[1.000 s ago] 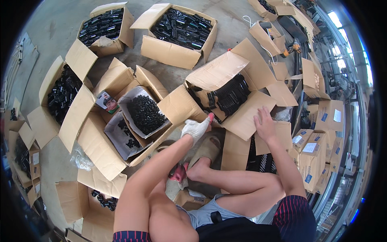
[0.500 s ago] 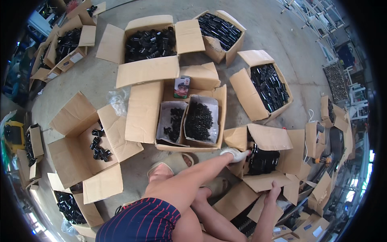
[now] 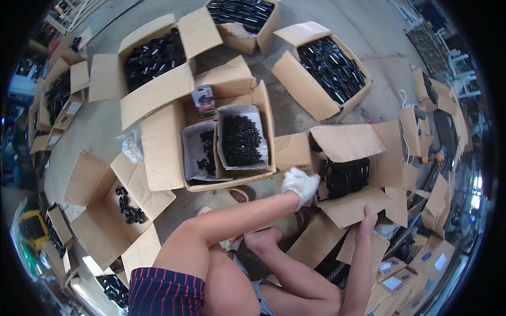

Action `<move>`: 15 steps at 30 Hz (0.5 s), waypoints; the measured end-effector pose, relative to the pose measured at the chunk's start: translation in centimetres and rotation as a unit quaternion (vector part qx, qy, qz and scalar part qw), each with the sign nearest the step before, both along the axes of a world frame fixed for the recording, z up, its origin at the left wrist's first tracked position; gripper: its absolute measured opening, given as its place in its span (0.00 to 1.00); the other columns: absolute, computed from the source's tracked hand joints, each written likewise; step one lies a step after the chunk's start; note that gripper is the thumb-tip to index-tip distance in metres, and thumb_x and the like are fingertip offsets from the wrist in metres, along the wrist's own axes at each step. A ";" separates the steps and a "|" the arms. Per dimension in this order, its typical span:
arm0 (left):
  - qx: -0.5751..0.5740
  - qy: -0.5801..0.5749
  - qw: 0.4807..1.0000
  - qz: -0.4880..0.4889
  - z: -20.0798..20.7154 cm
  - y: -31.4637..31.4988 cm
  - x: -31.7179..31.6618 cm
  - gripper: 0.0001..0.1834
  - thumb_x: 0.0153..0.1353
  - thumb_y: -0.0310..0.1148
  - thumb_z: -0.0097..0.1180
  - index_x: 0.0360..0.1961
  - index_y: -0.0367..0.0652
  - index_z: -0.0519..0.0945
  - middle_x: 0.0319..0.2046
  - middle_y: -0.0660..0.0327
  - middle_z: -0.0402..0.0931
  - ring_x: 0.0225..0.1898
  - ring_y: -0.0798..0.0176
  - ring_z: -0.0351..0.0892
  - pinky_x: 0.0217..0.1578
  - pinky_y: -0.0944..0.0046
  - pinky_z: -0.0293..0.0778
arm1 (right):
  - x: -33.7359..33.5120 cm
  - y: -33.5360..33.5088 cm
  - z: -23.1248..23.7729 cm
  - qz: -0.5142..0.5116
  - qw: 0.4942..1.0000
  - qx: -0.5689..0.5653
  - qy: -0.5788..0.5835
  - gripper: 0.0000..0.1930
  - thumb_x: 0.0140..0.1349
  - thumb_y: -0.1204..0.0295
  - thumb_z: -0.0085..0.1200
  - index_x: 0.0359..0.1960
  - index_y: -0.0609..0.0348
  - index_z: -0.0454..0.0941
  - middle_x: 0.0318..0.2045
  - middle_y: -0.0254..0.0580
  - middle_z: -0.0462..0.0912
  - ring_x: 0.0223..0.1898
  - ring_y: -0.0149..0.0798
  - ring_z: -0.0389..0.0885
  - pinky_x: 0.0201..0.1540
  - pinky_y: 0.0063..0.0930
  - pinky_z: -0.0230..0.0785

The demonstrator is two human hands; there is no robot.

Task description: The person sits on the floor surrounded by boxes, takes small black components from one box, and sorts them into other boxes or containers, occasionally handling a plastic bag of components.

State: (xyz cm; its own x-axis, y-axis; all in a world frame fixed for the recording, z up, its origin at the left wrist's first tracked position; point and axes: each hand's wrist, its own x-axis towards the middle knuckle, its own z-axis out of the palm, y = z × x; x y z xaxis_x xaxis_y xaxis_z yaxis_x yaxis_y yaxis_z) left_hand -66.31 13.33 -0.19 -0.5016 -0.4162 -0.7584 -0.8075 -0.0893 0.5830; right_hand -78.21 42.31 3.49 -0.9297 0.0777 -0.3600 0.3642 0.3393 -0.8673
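Observation:
My left hand (image 3: 300, 186), in a white glove, has its fingers curled by the left side of an open cardboard box (image 3: 387, 152). The box wall is close to the knuckles; whatever the fingers hold, if anything, is hidden. Bare and closed, my right hand (image 3: 366, 222) grips the box's near flap (image 3: 354, 206), thumb on top and fingers mostly out of sight beneath. Between the hands, inside this box, lie rows of shiny black parts (image 3: 348, 178), partly covered by the far flap (image 3: 349, 141).
Left of the hands, a larger box (image 3: 158, 152) holds two grey bins (image 3: 191, 138) of small black pieces and a phone (image 3: 204, 100). More boxes of black parts surround it, including one at back right (image 3: 300, 89). A lower-left box (image 3: 89, 179) has a few pieces.
My left hand has drawn back from the box's opening to outside its left side. My right hand stays at the near flap. The whole view has shifted.

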 end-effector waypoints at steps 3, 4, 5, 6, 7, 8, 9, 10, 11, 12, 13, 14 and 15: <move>0.013 -0.009 0.998 0.063 1.5 -1.6 -0.7 0.54 0.53 0.70 0.63 0.61 0.28 0.67 0.56 0.34 0.77 0.60 0.40 0.80 0.60 0.51 0.74 | -0.2 -0.2 0.1 0.011 0.999 0.026 0.028 0.23 0.72 0.71 0.53 0.66 0.71 0.69 0.58 0.49 0.80 0.58 0.43 0.80 0.61 0.37 0.72; 0.022 -0.013 0.996 0.082 1.5 -2.4 -0.8 0.55 0.52 0.71 0.64 0.61 0.29 0.67 0.56 0.35 0.77 0.59 0.41 0.80 0.59 0.51 0.75 | 0.0 -0.2 -0.1 0.012 0.999 0.032 0.016 0.24 0.73 0.71 0.53 0.66 0.71 0.69 0.59 0.49 0.80 0.58 0.44 0.80 0.61 0.37 0.72; 0.029 -0.046 0.997 0.059 1.2 -3.3 -1.8 0.60 0.50 0.78 0.60 0.58 0.22 0.73 0.55 0.33 0.79 0.61 0.41 0.80 0.61 0.52 0.73 | 0.4 -0.1 -0.1 0.014 0.999 0.039 0.004 0.24 0.73 0.71 0.53 0.66 0.72 0.68 0.59 0.49 0.80 0.59 0.44 0.80 0.61 0.37 0.71; 0.101 -0.027 0.994 0.023 -1.0 -4.9 -2.3 0.57 0.51 0.80 0.56 0.52 0.27 0.81 0.54 0.37 0.81 0.62 0.43 0.79 0.60 0.52 0.74 | 0.8 -1.0 -0.3 0.010 1.000 0.022 0.002 0.24 0.72 0.71 0.54 0.66 0.72 0.68 0.59 0.49 0.79 0.59 0.44 0.80 0.62 0.37 0.71; 0.075 -0.016 0.997 -0.013 -2.5 -5.5 -2.7 0.55 0.53 0.81 0.52 0.49 0.29 0.83 0.52 0.39 0.83 0.60 0.44 0.81 0.58 0.51 0.75 | 1.3 -1.3 0.0 0.001 1.000 0.009 0.003 0.24 0.72 0.70 0.54 0.66 0.72 0.69 0.59 0.49 0.79 0.59 0.44 0.80 0.62 0.37 0.71; 0.049 -0.002 0.998 -0.049 -3.8 -5.8 -3.4 0.53 0.56 0.81 0.48 0.46 0.31 0.85 0.50 0.42 0.85 0.57 0.44 0.83 0.57 0.51 0.75 | 1.3 -1.6 0.3 -0.008 1.000 -0.004 0.007 0.24 0.72 0.70 0.54 0.65 0.72 0.69 0.59 0.49 0.79 0.59 0.44 0.80 0.62 0.37 0.71; 0.049 0.015 0.998 -0.030 -5.0 -5.7 -4.2 0.52 0.58 0.79 0.45 0.46 0.31 0.85 0.48 0.43 0.85 0.55 0.44 0.84 0.55 0.51 0.76 | 0.5 -1.3 0.1 0.000 1.000 -0.004 0.012 0.24 0.72 0.70 0.55 0.65 0.71 0.69 0.59 0.49 0.79 0.59 0.44 0.80 0.62 0.38 0.71; 0.053 0.021 0.998 -0.013 -6.7 -5.1 -4.0 0.52 0.61 0.78 0.43 0.46 0.31 0.85 0.47 0.43 0.85 0.53 0.45 0.85 0.53 0.51 0.76 | 0.6 -0.5 -0.5 0.007 1.000 -0.001 0.007 0.25 0.72 0.70 0.55 0.66 0.71 0.69 0.60 0.49 0.79 0.59 0.44 0.80 0.63 0.39 0.71; 0.055 0.027 0.998 0.003 -8.4 -4.7 -3.6 0.51 0.63 0.77 0.40 0.46 0.31 0.85 0.46 0.43 0.86 0.51 0.45 0.86 0.52 0.51 0.77 | 0.8 0.3 -1.0 0.012 1.000 0.001 0.002 0.25 0.71 0.70 0.56 0.66 0.70 0.69 0.60 0.48 0.79 0.59 0.44 0.80 0.63 0.39 0.71; 0.027 0.054 0.997 -0.045 -10.3 -5.2 -3.3 0.49 0.69 0.73 0.36 0.47 0.30 0.84 0.39 0.46 0.86 0.42 0.47 0.87 0.46 0.51 0.78 | 0.8 0.0 -1.0 0.013 1.000 -0.017 -0.012 0.25 0.71 0.70 0.56 0.66 0.70 0.69 0.60 0.48 0.79 0.59 0.44 0.79 0.64 0.40 0.71; 0.064 0.054 0.995 -0.050 -9.1 -4.7 -3.7 0.49 0.68 0.74 0.37 0.47 0.30 0.83 0.37 0.47 0.84 0.40 0.52 0.86 0.41 0.54 0.80 | 0.8 0.2 -0.2 -0.002 1.000 -0.026 -0.017 0.26 0.71 0.69 0.57 0.66 0.69 0.68 0.60 0.47 0.79 0.59 0.43 0.79 0.64 0.40 0.71; 0.096 0.049 0.993 -0.048 -7.8 -4.9 -3.4 0.49 0.68 0.74 0.37 0.48 0.30 0.82 0.35 0.49 0.83 0.37 0.56 0.85 0.37 0.56 0.81 | 1.1 0.2 0.6 -0.020 0.999 -0.036 -0.024 0.26 0.71 0.69 0.57 0.66 0.68 0.68 0.60 0.47 0.79 0.60 0.43 0.79 0.65 0.41 0.71; 0.096 0.001 0.995 -0.031 -8.1 -6.0 -2.7 0.50 0.67 0.76 0.39 0.51 0.30 0.81 0.37 0.51 0.83 0.37 0.58 0.84 0.35 0.58 0.81 | 0.8 -1.5 0.9 -0.009 0.995 -0.069 -0.067 0.26 0.70 0.68 0.58 0.66 0.66 0.69 0.59 0.46 0.79 0.59 0.43 0.79 0.64 0.41 0.71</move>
State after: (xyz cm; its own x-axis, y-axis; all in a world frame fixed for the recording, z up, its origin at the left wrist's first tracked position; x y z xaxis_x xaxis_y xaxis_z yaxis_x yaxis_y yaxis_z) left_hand -69.05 7.37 -8.31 -0.5225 -0.2314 -0.8207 -0.8143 -0.1500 0.5607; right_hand -77.40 40.84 4.35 -0.8712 0.0358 -0.4896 0.4854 0.2125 -0.8481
